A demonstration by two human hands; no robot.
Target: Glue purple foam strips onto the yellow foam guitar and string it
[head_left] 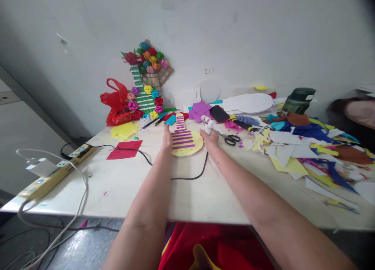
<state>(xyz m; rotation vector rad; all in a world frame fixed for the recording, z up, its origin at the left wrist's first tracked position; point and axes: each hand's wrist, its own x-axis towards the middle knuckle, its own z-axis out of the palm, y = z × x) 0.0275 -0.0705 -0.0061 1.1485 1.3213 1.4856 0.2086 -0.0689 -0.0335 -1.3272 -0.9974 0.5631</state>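
Observation:
A yellow guitar-shaped cutout with purple stripes lies on the white table between my hands. At its left edge is my left hand, its fingers along the rim of the cutout. My right hand is closed around a white glue gun, just right of the cutout. The gun's black cord runs down and left across the table. Black-handled scissors lie right of my right hand.
A power strip with cables sits at the table's left edge. Red paper lies nearby. Paper flower decorations stand against the wall. Coloured scraps pile up at right, before a dark green bottle.

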